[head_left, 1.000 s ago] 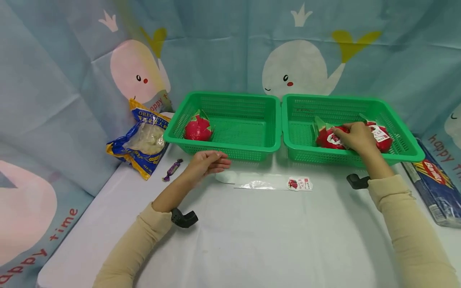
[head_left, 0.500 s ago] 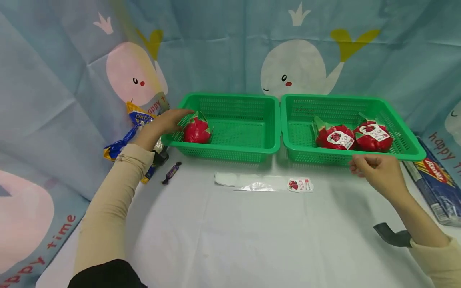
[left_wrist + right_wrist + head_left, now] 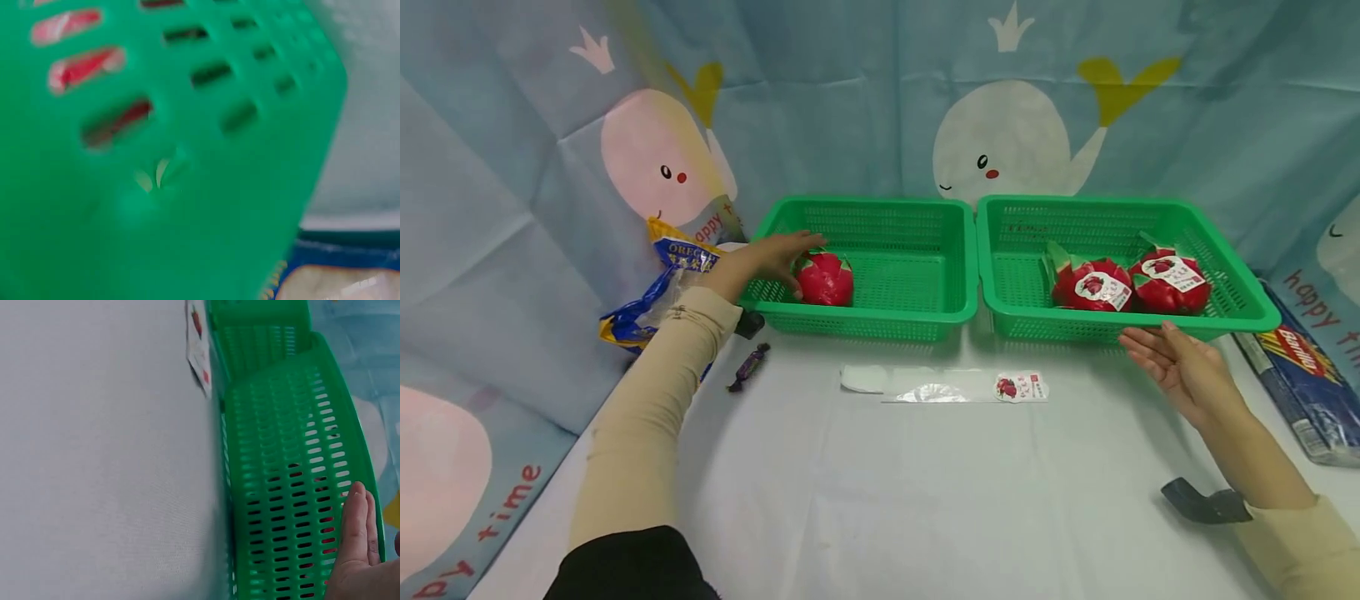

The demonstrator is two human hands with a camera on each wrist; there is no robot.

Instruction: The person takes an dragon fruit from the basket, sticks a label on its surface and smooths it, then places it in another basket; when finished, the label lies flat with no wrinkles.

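Note:
My left hand (image 3: 772,258) reaches over the left rim of the left green basket (image 3: 880,320). Its fingers and thumb curve around the left side of a red dragon fruit (image 3: 826,282) that bears no label. The left wrist view shows mostly the basket wall (image 3: 187,237), with red behind its slots. My right hand (image 3: 1187,371) is at the front of the right green basket (image 3: 1075,323), straight fingers beside its outer wall. Two dragon fruits in that basket, a left one (image 3: 1078,287) and a right one (image 3: 1180,292), carry white labels.
A clear strip with a dragon fruit label (image 3: 1021,387) lies before the baskets. Left of them are a purple wrapped candy (image 3: 748,367) and a blue-yellow bag (image 3: 655,310), partly behind my left arm. A blue Barilla pack (image 3: 1311,379) lies at the right.
My left hand has moved from the table before the left basket to the fruit, which has shifted slightly right and turned. My right hand has left the labelled fruits and its fingers have straightened.

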